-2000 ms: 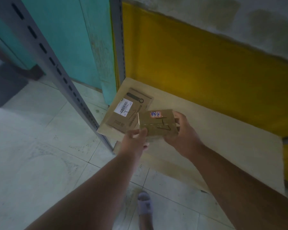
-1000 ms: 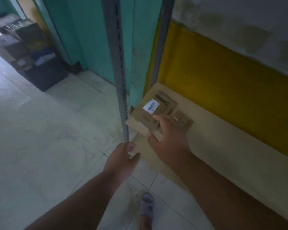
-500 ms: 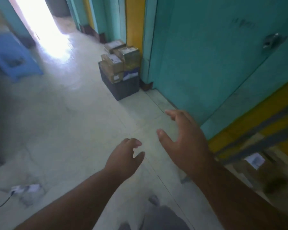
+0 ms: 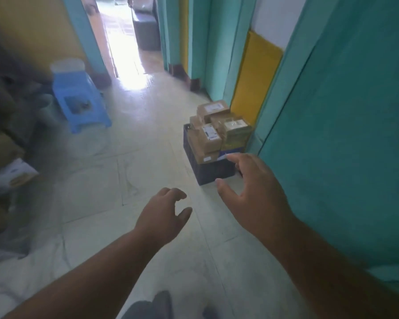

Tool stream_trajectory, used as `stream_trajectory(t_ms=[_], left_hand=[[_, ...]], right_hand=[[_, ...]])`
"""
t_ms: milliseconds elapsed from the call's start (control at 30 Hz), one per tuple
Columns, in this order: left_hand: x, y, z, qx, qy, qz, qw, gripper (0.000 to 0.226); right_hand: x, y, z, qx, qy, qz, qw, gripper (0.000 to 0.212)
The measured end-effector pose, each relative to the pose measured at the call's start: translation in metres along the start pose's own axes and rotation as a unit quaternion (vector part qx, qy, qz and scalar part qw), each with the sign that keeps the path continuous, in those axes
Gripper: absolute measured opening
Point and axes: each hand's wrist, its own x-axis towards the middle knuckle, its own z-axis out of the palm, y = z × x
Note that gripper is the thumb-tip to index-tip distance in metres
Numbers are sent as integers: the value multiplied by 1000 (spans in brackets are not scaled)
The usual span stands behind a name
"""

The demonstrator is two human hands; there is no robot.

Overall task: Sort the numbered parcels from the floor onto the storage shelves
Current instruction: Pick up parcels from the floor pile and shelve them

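Several brown cardboard parcels (image 4: 207, 138) with white labels are piled in and on a dark crate (image 4: 213, 172) on the floor, against the teal wall. My right hand (image 4: 256, 192) is stretched out in front of me with its fingers spread, just in front of the crate, and holds nothing. Lower and to the left, my left hand (image 4: 164, 217) hangs with loosely curled fingers, also with nothing in it. The storage shelves are out of view.
A blue plastic stool (image 4: 78, 104) stands at the left, with a bright doorway (image 4: 122, 47) beyond it. Dark, blurred items and a white-labelled box (image 4: 9, 176) line the left edge. A teal door (image 4: 346, 134) fills the right side. Pale floor tiles (image 4: 129, 162) lie between.
A parcel was set down on the shelf board and released. The view then swung left from the shelf to the hallway; the parcel pile now lies closer and both hands are free.
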Motion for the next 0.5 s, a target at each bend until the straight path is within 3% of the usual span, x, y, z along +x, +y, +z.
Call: stream_trajectory(t_ms=[133,267,500], left_hand=[[107,-31,-17,-6,6,7,1000,40],[227,-47,-37,21,-34,44,998,39],[398,-10,-60,14,-122,99,987,40]], right_hand=[[99,3,43,-4,-8,8,1000,49],[186,10,74,-20,19,52,998,47],[316,48,55,-38,99,135,985,45]])
